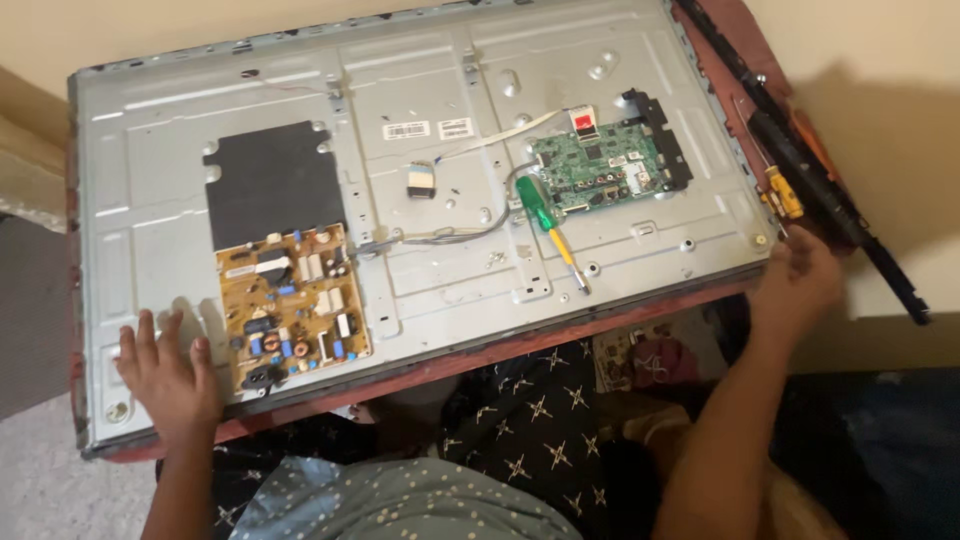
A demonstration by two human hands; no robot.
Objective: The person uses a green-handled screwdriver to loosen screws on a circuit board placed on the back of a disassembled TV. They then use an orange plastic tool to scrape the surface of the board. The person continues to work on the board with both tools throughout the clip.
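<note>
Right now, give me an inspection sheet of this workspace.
Surface: reddish table under the panel, edge showing.
Job's things: grey metal back panel lying flat; tan circuit board lower left; green circuit board upper right; black sheet.
Clutter: green-handled screwdriver on the panel; yellow-handled tool; long black strip at right.
Hands: left hand flat on the panel; right hand at its right corner.
Cables: grey wires; flat ribbon cable.
Surroundings: beige wall; star-patterned cloth.
</note>
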